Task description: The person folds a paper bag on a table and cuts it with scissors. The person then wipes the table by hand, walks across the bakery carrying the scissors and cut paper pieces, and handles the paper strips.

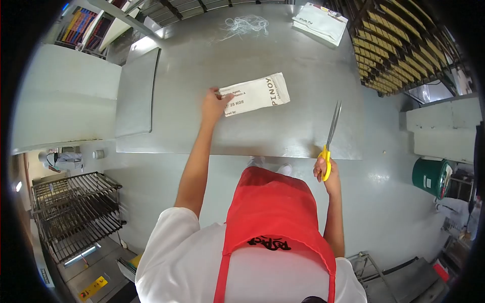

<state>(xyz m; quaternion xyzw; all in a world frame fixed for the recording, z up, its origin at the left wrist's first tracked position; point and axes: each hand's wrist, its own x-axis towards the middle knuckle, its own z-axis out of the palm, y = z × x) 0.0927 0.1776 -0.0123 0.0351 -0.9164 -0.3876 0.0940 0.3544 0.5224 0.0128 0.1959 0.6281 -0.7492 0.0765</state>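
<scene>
A folded white sack [255, 96] printed "PINOY" and "25 KGS" lies on the metal table [192, 60]. At its left end is my left hand [214, 105], closed on the edge with the thumb over the print. My right hand [322, 169] grips a pair of scissors [328, 144] by its yellow handle, at the table's front edge. The long blades point away from me and stand slightly apart, to the right of the sack and not touching it.
A tangle of white string [246, 26] lies at the table's far side. A stack of folded white sacks [321, 24] is at the far right corner. Racks of trays [399, 45] stand to the right, another rack [76, 212] at left. A green bucket [427, 177] is on the right.
</scene>
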